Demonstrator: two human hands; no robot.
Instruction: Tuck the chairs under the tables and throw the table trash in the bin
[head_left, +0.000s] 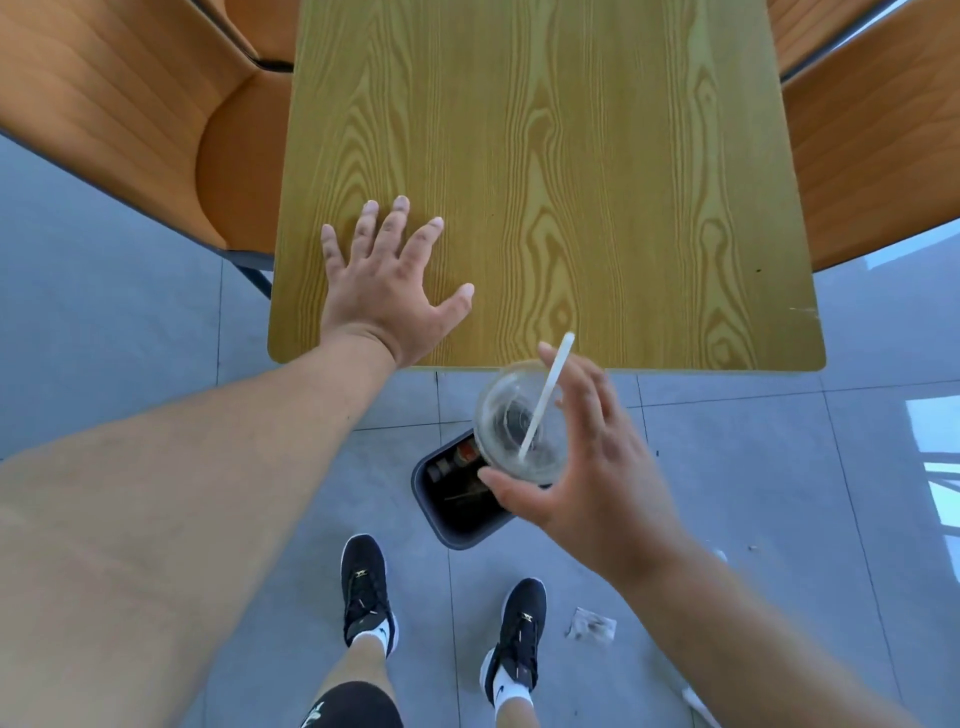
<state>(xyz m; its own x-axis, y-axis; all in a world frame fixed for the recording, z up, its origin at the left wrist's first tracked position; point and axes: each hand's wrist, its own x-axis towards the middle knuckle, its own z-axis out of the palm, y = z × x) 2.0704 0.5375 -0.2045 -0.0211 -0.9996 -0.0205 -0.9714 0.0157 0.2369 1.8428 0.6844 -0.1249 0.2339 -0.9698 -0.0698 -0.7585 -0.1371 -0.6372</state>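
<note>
My right hand (587, 467) holds a clear plastic cup (511, 415) with a white straw (548, 395) in it, thumb and fingers wrapped around its rim. The cup hangs directly over a dark bin (457, 514) that stands on the floor in front of the table's near edge, with some trash inside. My left hand (387, 291) lies flat with fingers spread on the near left corner of the wooden table (597, 182). Orange chairs stand at the table's left side (130, 119) and right side (878, 156), their seats partly under the tabletop.
A crumpled piece of paper (589, 623) lies on the grey tiled floor to the right of my right shoe (517, 634). My left shoe (366, 587) stands just before the bin. A second orange chair (260, 26) sits behind the left one.
</note>
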